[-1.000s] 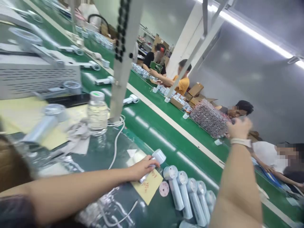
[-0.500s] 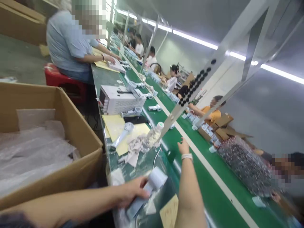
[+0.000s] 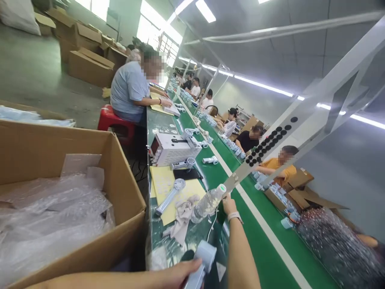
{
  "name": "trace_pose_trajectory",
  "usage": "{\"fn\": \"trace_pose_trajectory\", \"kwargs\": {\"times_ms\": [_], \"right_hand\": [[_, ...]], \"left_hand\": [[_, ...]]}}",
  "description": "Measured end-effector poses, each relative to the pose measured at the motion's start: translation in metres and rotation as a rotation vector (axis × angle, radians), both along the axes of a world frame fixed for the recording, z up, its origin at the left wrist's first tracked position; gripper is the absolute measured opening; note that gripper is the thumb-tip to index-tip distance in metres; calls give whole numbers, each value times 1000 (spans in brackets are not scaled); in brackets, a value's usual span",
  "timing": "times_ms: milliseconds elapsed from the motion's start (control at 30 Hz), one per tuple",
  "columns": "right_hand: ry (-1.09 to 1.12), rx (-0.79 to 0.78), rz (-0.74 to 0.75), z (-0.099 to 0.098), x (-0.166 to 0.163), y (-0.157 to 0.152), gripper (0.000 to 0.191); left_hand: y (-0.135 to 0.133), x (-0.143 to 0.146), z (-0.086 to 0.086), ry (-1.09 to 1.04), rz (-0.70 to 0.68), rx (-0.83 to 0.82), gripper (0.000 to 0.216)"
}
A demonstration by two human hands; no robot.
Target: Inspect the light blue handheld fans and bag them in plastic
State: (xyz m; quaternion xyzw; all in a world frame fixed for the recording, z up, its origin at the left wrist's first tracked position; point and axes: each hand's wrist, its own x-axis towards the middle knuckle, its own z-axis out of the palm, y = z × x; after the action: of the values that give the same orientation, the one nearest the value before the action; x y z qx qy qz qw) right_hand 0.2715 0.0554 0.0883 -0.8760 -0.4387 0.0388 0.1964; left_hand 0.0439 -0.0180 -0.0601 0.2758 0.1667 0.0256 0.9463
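My left hand (image 3: pixel 177 273) grips the handle of a pale blue handheld fan (image 3: pixel 202 259) at the bottom of the view, just above the table's near edge. My right arm reaches forward, and my right hand (image 3: pixel 229 204) rests by the base of a slanted white metal post (image 3: pixel 270 146), beside a lying clear water bottle (image 3: pixel 207 204). The right hand's fingers are mostly hidden behind the bottle and post. Another fan (image 3: pixel 171 194) lies on yellow paper (image 3: pixel 164 182) further along the table.
A large open cardboard box (image 3: pixel 120 168) with bubble wrap stands at my left. A white bench instrument (image 3: pixel 170 149) and a grey rag (image 3: pixel 183 218) sit on the table. A green conveyor belt (image 3: pixel 258 241) runs alongside. Several seated workers line both sides.
My view has swung left and up, revealing the box and the line of workers. My left hand pulled the fan toward me. My right hand moved from the far right to the post.
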Motion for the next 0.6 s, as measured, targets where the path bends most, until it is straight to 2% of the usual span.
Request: {"fn": "trace_pose_trajectory", "kwargs": {"times_ms": [100,167,233,300,367,433,500,533,600], "right_hand": [[95,-21,-94,-9,-1,-74,22],[135,11,-121,-15,-22,-135,28],[158,53,-134,-25,-63,-191,32],[153,115,-128,-41,-118,-231,35],[98,211,-102,-57,-172,-253,38],[44,291,-71,-67,-211,-265,41],[69,296,-69,-69,-228,-279,43],[105,245,-119,-67,-228,-288,42],[166,41,-319,-61,-219,-308,36]], "left_hand": [[-5,-11,12,96,-9,-101,65],[-1,-19,22,55,14,-82,58],[1,-24,33,-26,-7,-53,53],[-4,-23,43,-110,-34,-58,52],[-17,-20,49,-150,-61,-66,55],[-32,-17,52,-156,-67,-36,62],[-39,-19,53,-169,-23,41,71],[-39,-22,53,-183,5,100,75],[-29,-30,55,-214,54,261,81]]}}
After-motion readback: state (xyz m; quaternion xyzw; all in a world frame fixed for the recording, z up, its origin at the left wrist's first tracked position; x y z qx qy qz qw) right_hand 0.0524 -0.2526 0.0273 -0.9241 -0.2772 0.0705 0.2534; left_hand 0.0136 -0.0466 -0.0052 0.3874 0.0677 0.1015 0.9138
